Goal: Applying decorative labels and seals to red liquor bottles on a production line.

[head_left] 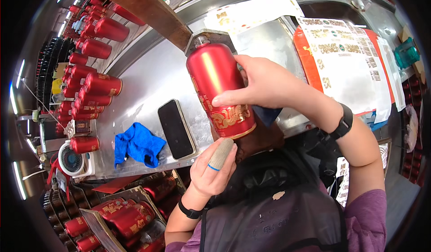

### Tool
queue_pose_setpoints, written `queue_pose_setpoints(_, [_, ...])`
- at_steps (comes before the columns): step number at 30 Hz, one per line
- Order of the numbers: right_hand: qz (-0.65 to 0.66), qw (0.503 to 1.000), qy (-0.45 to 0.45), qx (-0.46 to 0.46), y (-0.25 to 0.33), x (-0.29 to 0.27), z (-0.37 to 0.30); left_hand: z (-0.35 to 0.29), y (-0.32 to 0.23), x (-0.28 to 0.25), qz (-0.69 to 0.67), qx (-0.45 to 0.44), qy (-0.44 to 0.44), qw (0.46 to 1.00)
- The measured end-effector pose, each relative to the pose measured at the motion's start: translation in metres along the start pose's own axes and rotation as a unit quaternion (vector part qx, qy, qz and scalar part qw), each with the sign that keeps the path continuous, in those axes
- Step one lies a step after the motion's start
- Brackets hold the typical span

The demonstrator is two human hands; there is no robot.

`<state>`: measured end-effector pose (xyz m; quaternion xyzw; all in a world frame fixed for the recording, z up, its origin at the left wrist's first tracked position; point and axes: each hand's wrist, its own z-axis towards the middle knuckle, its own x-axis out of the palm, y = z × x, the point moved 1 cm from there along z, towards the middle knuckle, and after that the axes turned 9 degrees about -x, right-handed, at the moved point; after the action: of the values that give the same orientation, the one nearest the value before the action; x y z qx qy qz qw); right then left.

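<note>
A glossy red bottle (214, 72) with gold dragon decoration lies tilted, its clear neck at a metal bracket (211, 37) and its base toward me. My right hand (256, 83) is closed around its side, the thumb pressed on the front near the gold pattern. My left hand (212, 169) is just below the base, with its fingers curled together. A beige finger cot (221, 154) with a blue rim covers one fingertip, at or very near the bottle's bottom edge. Whatever those fingers may hold is hidden.
A phone (176, 128) and a blue cloth (139, 145) lie on the metal table, left of the bottle. Several red bottles (103, 83) line the left side, near a small fan (72, 158). Printed gold label sheets (336, 45) lie right. A brown beam (148, 9) reaches the bracket.
</note>
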<state>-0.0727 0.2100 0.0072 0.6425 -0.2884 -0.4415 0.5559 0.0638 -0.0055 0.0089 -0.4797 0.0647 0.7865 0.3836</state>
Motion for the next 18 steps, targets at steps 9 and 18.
queue_pose_setpoints(9, [0.324, 0.939, 0.111, 0.037, -0.017, -0.009, -0.003, 0.004, -0.003, 0.001, -0.033, -0.018, 0.001, 0.999])
queue_pose_setpoints(18, [0.046, 0.997, 0.054, 0.037, 0.003, -0.017, -0.003, 0.006, -0.002, -0.001, -0.039, -0.028, -0.013, 0.999])
